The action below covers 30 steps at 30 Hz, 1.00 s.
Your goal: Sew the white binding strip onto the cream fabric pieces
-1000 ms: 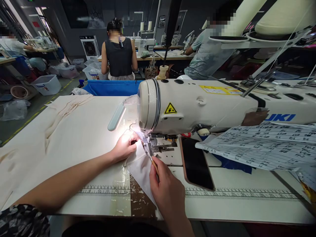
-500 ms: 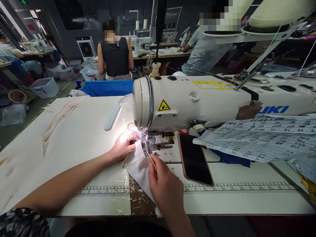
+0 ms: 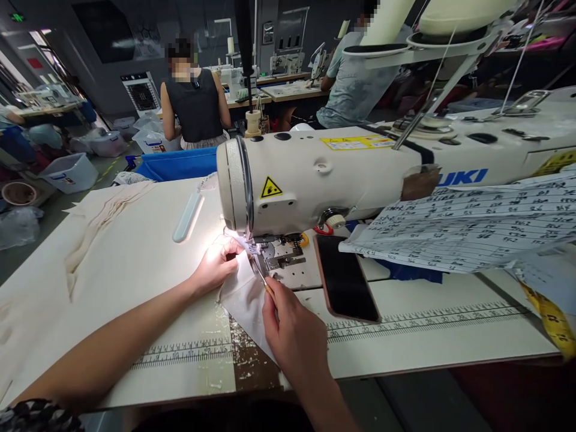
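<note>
Under the lit needle area of the sewing machine (image 3: pixel 288 180) lies a piece of white fabric (image 3: pixel 245 291), draping toward the table's front edge. My left hand (image 3: pixel 218 261) is closed on the fabric's upper left edge, just left of the presser foot. In my right hand (image 3: pixel 294 324) is an awl (image 3: pixel 263 279) with a wooden-looking handle and a thin metal shaft. Its tip points up at the fabric beside the presser foot; whether it touches cannot be made out. The needle itself is too small to see clearly.
A phone (image 3: pixel 346 279) lies right of my right hand, beneath handwritten lined sheets (image 3: pixel 472 225). A pale blue-green strip-shaped tool (image 3: pixel 187 218) and stacked beige fabric pieces (image 3: pixel 96 231) rest at left. A tape measure (image 3: pixel 551 318) hangs at right. Two co-workers sit beyond the machine.
The head view has turned right and tilted slightly, so the machine appears farther left. Both hands keep nearly the same place at the presser foot, with the same holds.
</note>
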### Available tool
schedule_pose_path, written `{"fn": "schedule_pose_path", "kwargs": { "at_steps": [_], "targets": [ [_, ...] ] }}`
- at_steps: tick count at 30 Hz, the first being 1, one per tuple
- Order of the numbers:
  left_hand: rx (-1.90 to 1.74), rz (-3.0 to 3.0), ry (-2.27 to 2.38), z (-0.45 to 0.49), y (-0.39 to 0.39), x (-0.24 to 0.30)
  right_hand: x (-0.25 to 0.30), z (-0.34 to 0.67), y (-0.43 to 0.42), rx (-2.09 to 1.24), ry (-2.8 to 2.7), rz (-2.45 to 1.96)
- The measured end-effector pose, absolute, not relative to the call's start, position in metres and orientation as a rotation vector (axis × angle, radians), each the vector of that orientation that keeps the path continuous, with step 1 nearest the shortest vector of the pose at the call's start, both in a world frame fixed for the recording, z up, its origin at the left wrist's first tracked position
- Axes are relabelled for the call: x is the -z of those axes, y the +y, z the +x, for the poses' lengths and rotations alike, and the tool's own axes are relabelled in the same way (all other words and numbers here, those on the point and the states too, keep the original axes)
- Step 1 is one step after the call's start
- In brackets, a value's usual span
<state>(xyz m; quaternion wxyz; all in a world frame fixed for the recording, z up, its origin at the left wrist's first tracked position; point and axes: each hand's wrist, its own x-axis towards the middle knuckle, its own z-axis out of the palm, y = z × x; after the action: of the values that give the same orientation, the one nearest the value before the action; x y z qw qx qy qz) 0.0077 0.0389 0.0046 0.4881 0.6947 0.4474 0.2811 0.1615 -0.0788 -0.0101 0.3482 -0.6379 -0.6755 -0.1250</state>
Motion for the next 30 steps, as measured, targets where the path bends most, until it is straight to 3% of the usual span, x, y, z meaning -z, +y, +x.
{"fn": "schedule_pose_path", "kwargs": {
  "at_steps": [30],
  "targets": [
    [-0.791,1.757,1.067,0.0092,0.0391,-0.0034,0.0119,0.1599,-0.0791,0.36,-1.741,-1.674]
  ]
}}
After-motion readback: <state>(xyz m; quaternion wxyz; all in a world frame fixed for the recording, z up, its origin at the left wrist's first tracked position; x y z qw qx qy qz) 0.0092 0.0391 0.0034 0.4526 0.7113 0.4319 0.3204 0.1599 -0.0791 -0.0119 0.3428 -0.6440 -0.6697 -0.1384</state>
